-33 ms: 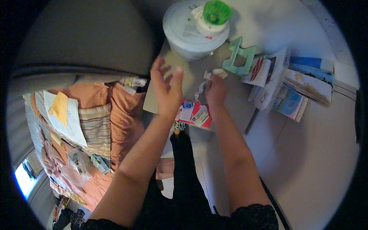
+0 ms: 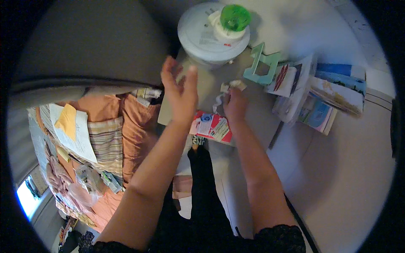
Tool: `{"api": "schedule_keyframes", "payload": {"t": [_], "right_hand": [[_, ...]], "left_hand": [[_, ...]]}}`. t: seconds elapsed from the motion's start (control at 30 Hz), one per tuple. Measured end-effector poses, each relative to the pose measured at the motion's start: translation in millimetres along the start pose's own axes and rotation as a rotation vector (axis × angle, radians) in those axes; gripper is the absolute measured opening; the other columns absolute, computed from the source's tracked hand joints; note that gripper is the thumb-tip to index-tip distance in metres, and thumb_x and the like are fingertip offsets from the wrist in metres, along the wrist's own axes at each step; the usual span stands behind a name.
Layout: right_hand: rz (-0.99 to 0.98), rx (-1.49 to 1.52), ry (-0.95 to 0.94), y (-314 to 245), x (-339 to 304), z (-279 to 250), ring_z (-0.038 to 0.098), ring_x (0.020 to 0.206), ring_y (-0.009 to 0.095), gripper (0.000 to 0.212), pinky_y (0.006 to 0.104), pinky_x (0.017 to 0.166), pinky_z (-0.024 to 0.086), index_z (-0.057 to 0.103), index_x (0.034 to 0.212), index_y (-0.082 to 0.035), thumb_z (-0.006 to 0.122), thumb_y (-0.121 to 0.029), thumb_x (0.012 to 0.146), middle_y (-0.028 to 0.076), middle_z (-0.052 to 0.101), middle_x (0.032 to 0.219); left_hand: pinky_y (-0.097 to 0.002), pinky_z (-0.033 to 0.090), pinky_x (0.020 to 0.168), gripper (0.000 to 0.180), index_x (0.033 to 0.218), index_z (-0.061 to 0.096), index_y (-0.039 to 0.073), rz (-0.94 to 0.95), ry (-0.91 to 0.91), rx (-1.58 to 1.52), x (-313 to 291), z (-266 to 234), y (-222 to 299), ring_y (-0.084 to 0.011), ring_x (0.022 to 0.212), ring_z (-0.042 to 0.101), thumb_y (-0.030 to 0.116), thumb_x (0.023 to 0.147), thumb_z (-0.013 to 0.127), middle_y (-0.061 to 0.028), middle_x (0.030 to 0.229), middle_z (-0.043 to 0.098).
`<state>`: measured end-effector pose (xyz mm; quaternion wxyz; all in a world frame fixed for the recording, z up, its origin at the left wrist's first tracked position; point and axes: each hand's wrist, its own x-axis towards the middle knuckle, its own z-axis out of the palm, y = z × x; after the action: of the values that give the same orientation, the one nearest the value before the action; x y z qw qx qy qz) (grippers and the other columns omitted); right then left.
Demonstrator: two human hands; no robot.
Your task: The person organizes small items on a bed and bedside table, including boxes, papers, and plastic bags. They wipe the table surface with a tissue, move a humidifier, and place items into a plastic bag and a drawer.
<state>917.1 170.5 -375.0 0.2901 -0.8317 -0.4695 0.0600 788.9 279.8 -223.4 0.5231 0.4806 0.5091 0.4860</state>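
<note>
My left hand (image 2: 180,95) is raised over the small table, fingers spread and holding nothing. To its right, my right hand (image 2: 235,105) is closed, with a small pale crumpled piece (image 2: 237,85) showing at its fingertips. I cannot make out what kind of thing it is. A thin white strip (image 2: 217,103) hangs or lies beside that hand, reaching toward a red packet (image 2: 213,126) with white and blue printed patches. The packet is at the table's near edge, between my forearms.
Farther back stands a round white lidded container (image 2: 200,36) with a green-topped white item (image 2: 235,18) on it. A mint-green stand (image 2: 262,67) and upright books (image 2: 337,90) are at right. An orange-covered bed (image 2: 139,126) with papers and bags lies left.
My right hand and the pale piece have shifted slightly left. My left hand has also moved a little left, still spread. The whole view has shifted slightly.
</note>
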Motion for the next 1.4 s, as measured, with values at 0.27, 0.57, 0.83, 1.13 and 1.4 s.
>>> {"api": "schedule_keyframes", "payload": {"t": [0.27, 0.57, 0.83, 1.13, 1.4], "right_hand": [[0.519, 0.675, 0.175, -79, 94, -85, 0.060, 0.080, 0.032, 0.013, 0.0363, 0.074, 0.047, 0.057, 0.092, 0.002, 0.053, -0.009, 0.084, 0.018, 0.061, 0.086], [-0.125, 0.134, 0.339, -89, 186, -100, 0.059, 0.079, 0.035, 0.024, 0.0384, 0.075, 0.048, 0.062, 0.103, -0.003, 0.054, -0.008, 0.081, 0.018, 0.060, 0.093], [0.006, 0.036, 0.044, -115, 123, -124, 0.058, 0.080, 0.035, 0.032, 0.0411, 0.069, 0.048, 0.063, 0.107, -0.011, 0.055, -0.003, 0.077, 0.018, 0.055, 0.089], [-0.042, 0.185, 0.148, -110, 182, -144, 0.058, 0.084, 0.037, 0.027, 0.0436, 0.075, 0.048, 0.060, 0.107, -0.007, 0.054, -0.008, 0.081, 0.022, 0.056, 0.096], [-0.221, 0.207, 0.010, -167, 101, -121, 0.060, 0.082, 0.035, 0.027, 0.0420, 0.069, 0.049, 0.061, 0.106, -0.011, 0.054, -0.009, 0.080, 0.018, 0.057, 0.090]], "left_hand": [[-0.0328, 0.025, 0.105, 0.072, 0.134, 0.035, -0.002, -0.444, -0.258, -0.187, 126, 20, 28, -0.0241, 0.127, 0.035, 0.050, 0.087, 0.052, -0.0155, 0.139, 0.038], [-0.0392, 0.026, 0.105, 0.047, 0.123, 0.051, 0.005, 0.243, -0.334, 0.402, 124, 47, 57, -0.0326, 0.126, 0.036, 0.037, 0.090, 0.049, -0.0162, 0.133, 0.045], [-0.0496, 0.018, 0.106, 0.033, 0.116, 0.058, 0.011, 0.596, -0.479, 0.515, 126, 47, 39, -0.0348, 0.128, 0.033, 0.023, 0.086, 0.053, -0.0116, 0.128, 0.051], [-0.0458, 0.028, 0.101, 0.072, 0.121, 0.045, 0.003, 0.766, -0.454, 0.575, 101, 50, 62, -0.0367, 0.118, 0.040, 0.032, 0.063, 0.078, -0.0161, 0.120, 0.050], [-0.0449, 0.030, 0.098, 0.067, 0.114, 0.045, 0.001, 0.545, -0.287, 0.508, 29, -40, 66, -0.0348, 0.113, 0.042, 0.021, 0.061, 0.080, -0.0162, 0.117, 0.047]]}}
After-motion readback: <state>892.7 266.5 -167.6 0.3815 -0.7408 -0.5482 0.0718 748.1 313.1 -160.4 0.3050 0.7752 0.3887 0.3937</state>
